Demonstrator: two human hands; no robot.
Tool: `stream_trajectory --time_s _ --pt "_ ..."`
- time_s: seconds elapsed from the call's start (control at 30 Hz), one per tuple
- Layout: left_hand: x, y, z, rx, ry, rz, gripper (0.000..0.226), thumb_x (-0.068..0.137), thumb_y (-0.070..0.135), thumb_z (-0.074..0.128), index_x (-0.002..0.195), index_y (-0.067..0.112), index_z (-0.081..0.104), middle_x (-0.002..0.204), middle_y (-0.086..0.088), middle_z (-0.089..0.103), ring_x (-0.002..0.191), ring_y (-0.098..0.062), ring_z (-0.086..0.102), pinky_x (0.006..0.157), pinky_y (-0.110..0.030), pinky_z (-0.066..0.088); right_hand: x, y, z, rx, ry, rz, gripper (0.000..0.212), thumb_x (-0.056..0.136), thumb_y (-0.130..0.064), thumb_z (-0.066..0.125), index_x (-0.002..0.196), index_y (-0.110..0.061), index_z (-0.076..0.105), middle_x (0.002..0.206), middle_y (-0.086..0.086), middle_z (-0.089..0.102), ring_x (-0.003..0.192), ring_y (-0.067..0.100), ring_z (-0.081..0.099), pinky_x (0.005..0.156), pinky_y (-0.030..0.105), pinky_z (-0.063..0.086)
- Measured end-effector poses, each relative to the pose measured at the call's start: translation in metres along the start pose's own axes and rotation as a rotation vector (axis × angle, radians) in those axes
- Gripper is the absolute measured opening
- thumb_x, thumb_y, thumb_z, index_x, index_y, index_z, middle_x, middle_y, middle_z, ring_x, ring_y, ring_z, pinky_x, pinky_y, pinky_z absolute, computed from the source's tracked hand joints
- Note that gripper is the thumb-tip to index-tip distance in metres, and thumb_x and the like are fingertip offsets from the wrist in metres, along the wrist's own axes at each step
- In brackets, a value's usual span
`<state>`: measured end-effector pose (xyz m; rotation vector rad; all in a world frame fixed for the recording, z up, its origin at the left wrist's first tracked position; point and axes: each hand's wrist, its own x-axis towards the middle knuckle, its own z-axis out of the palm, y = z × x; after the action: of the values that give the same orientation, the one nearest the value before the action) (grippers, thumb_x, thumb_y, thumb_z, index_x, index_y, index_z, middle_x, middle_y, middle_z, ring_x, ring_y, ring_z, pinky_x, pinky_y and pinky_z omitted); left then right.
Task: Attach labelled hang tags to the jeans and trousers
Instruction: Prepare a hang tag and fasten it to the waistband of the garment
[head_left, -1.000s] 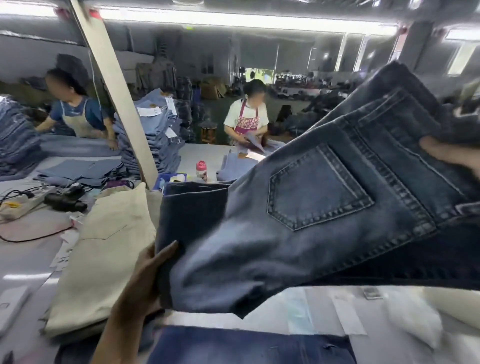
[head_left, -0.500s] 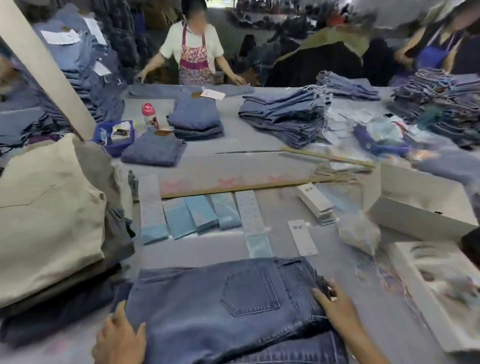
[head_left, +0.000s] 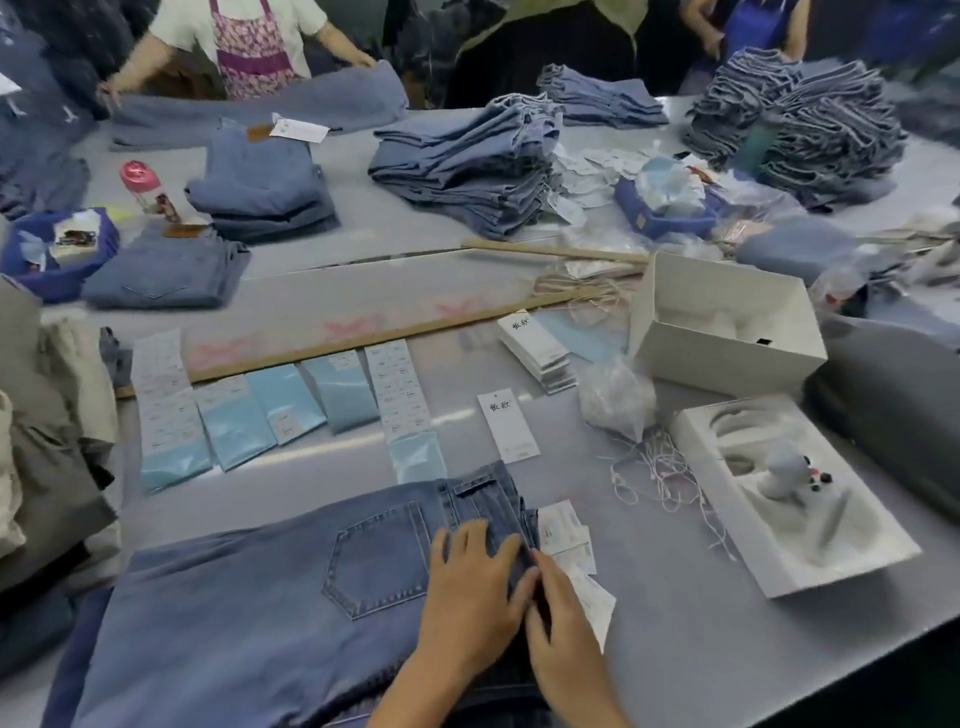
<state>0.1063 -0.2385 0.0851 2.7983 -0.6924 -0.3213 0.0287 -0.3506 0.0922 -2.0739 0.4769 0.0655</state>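
Fingers (head_left: 470, 545) of the left hand (head_left: 467, 597) lie spread and flat on the waistband of a folded pair of blue denim jeans (head_left: 249, 613), pressing the cloth down, while the right hand (head_left: 558, 623), fingers half curled, pinches the waistband edge beside it; what lies under those fingertips cannot be told. The jeans rest at the near edge of a smooth grey worktop (head_left: 701, 665), back pocket up, its pentagon outlined in pale stitching. White paper labels (head_left: 563, 532) poke out from under the waistband, just right of the hands. A single oblong white hang tag (head_left: 508, 426) with dark printed characters lies flat beyond the jeans, and a stack of like tags (head_left: 537, 348) sits farther back. Glossy pale-blue sticker strips (head_left: 280, 402) line up in a row to the left. Thin white strings (head_left: 660, 478) tangle beside an open white cardboard box (head_left: 727, 322). Folded denim piles (head_left: 467, 161) fill the far side, where a person in a floral apron (head_left: 249, 47) smooths another pair.
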Motion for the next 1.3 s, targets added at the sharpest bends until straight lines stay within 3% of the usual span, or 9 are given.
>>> stream_trajectory --time_s 0.13,0.3,0.43,0.53,0.63,0.73,0.97,1.2,1.3 --pt "0.001 0.006 0.003 -0.06 0.248 0.019 0.033 0.094 0.049 0.045 0.116 0.031 0.062 0.12 0.0 0.06 0.107 -0.025 0.059 0.093 -0.043 0.048 -0.006 0.018 -0.016 -0.003 -0.02 -0.077 0.054 0.101 -0.02 0.059 0.15 -0.028 0.038 0.151 -0.019 0.038 0.141 -0.004 0.032 0.113 0.007 0.02" --pt "-0.006 -0.002 0.012 -0.139 0.209 0.001 0.041 0.096 0.05 0.047 0.128 0.03 0.062 0.138 0.001 0.055 0.129 -0.025 0.052 0.106 -0.044 0.044 -0.012 0.042 -0.022 -0.074 0.075 -0.285 0.051 0.092 -0.017 0.072 0.138 -0.029 0.053 0.14 -0.014 0.049 0.132 -0.014 0.036 0.111 0.016 0.035" --pt "-0.006 0.0 0.006 -0.319 0.171 -0.034 0.051 0.093 0.056 0.051 0.141 0.037 0.048 0.145 0.013 0.041 0.136 -0.011 0.039 0.113 -0.036 0.035 0.001 0.046 -0.024 -0.143 0.21 -0.477 0.048 0.08 -0.019 0.079 0.127 -0.021 0.068 0.131 -0.005 0.059 0.126 0.003 0.049 0.106 0.021 0.042" --pt "0.01 -0.008 -0.007 -0.568 0.237 -0.172 0.062 0.09 0.042 0.069 0.142 0.039 0.037 0.138 0.02 0.038 0.114 -0.003 0.055 0.094 -0.034 0.052 0.013 0.041 -0.019 -0.239 0.24 -0.658 0.033 0.076 -0.013 0.084 0.108 -0.015 0.076 0.119 -0.007 0.065 0.109 0.014 0.054 0.091 0.033 0.051" --pt "0.045 -0.029 -0.023 -0.364 0.27 -0.281 0.057 0.096 0.038 0.064 0.147 0.032 0.037 0.145 0.013 0.034 0.119 -0.014 0.051 0.082 -0.038 0.056 0.017 0.038 -0.018 -0.213 0.255 -0.744 0.007 0.083 -0.013 0.079 0.087 -0.012 0.074 0.102 -0.009 0.067 0.093 0.015 0.055 0.076 0.035 0.053" --pt "0.069 -0.042 -0.025 -0.175 0.196 -0.24 0.034 0.101 0.039 0.058 0.132 0.025 0.06 0.128 0.009 0.053 0.118 -0.017 0.046 0.076 -0.033 0.054 0.018 0.037 -0.023 -0.224 0.227 -0.735 0.009 0.083 -0.019 0.081 0.083 -0.017 0.072 0.096 -0.013 0.066 0.09 0.014 0.056 0.074 0.036 0.052" --pt "0.058 -0.055 -0.003 -0.467 0.462 -0.263 0.005 0.099 0.017 0.064 0.099 0.021 0.067 0.091 0.009 0.067 0.084 -0.016 0.061 0.065 -0.031 0.048 0.019 0.032 -0.021 -0.206 0.156 -0.617 0.007 0.086 -0.027 0.073 0.087 -0.024 0.067 0.094 -0.013 0.055 0.088 0.012 0.049 0.079 0.026 0.048" --pt "0.065 -0.051 -0.011 -0.301 0.217 -0.189 0.044 0.099 0.055 0.051 0.138 0.036 0.055 0.108 0.011 0.051 0.105 -0.013 0.048 0.072 -0.028 0.047 0.023 0.013 -0.03 -0.038 0.107 -0.478 0.014 0.081 -0.018 0.079 0.09 -0.026 0.071 0.108 -0.011 0.058 0.098 0.015 0.06 0.085 0.023 0.05" --pt "0.066 -0.043 -0.024 -0.305 0.218 -0.251 0.05 0.092 0.073 0.037 0.1 0.033 0.066 0.088 0.015 0.045 0.096 -0.014 0.047 0.066 -0.027 0.038 0.026 -0.003 -0.03 0.149 0.08 -0.253 0.032 0.085 -0.017 0.08 0.108 -0.035 0.069 0.121 -0.014 0.057 0.11 0.013 0.063 0.094 0.017 0.048"
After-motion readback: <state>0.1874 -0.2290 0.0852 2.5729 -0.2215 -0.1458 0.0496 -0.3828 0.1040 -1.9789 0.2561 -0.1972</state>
